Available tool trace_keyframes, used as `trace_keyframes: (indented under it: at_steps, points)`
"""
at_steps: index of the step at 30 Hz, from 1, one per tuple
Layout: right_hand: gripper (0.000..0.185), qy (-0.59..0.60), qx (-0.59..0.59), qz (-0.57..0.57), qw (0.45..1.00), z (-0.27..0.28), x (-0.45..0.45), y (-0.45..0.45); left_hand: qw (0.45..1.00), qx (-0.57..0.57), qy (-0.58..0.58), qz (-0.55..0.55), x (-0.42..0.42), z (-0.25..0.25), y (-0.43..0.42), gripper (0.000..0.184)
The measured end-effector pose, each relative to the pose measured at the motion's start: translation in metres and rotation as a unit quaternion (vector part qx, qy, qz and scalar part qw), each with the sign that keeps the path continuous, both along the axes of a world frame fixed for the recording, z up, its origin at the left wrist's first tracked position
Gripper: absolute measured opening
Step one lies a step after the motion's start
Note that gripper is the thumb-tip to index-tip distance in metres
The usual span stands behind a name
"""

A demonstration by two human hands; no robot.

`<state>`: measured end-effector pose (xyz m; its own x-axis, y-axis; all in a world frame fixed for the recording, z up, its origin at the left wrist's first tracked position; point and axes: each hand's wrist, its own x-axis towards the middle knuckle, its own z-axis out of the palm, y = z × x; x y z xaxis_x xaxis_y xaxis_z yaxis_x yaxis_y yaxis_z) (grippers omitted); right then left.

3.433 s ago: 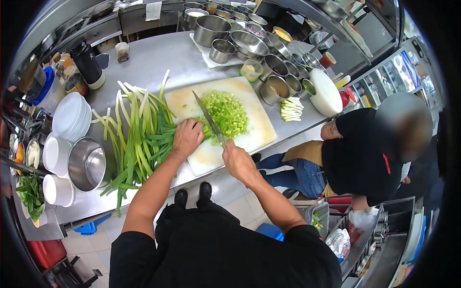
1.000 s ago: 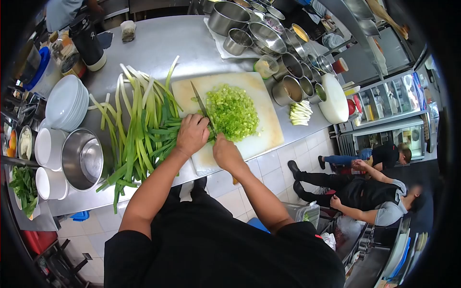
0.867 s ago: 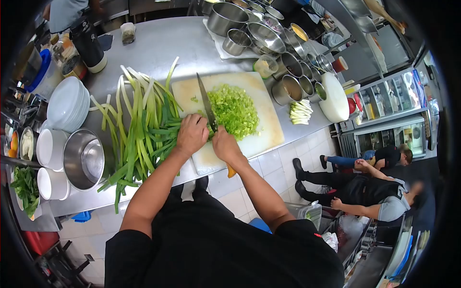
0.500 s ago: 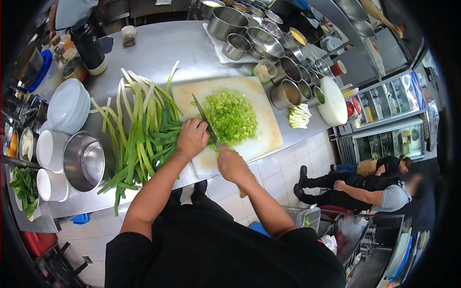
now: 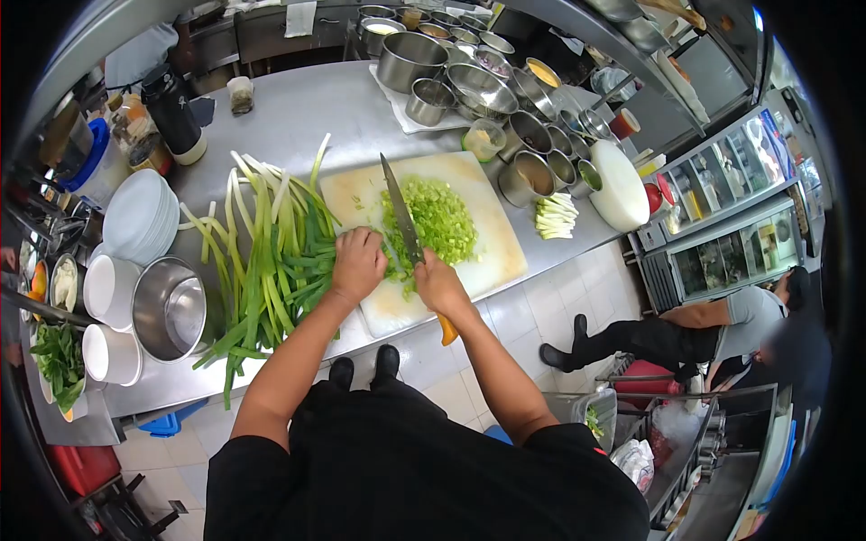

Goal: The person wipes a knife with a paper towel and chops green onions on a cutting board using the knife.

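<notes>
My right hand is closed around a kitchen knife with an orange handle. Its blade stretches away from me over the left part of a chopped spring onion pile on the white cutting board. My left hand rests at the board's left side, fingers curled over the spring onions; some cut green ends poke out beside its fingertips. A small gap separates the blade from those fingers. The long stalks lie across the table left of the board, pale ends away from me.
Metal pots and a bundle of pale cut stalks stand beyond and right of the board. At left are a steel bowl, white tubs and stacked plates. Two people are at the right, near a glass-door fridge.
The knife has shifted right, away from my left fingers, and its blade lies over the chopped pile. My left hand stays on the stalks. The camera view has shifted slightly; people at right have changed posture.
</notes>
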<state>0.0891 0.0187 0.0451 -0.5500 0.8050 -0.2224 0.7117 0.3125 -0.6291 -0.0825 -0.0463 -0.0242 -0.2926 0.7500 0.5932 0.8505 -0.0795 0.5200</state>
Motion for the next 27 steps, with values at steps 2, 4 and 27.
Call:
trace_keyframes:
  at_steps: [2,4,27]
  points:
    - [0.034,-0.02,-0.003,0.002,1.0,0.01,0.001,-0.004,0.997,-0.013,0.063,0.044,0.005,0.009,-0.004,0.016]
    - [0.034,-0.042,-0.01,0.001,0.999,0.013,0.003,-0.008,0.996,-0.022,0.073,0.039,0.003,0.01,-0.009,0.015]
    - [0.02,-0.141,0.038,0.073,0.987,-0.015,-0.031,-0.036,0.998,-0.043,0.034,-0.014,-0.01,-0.004,-0.007,0.025]
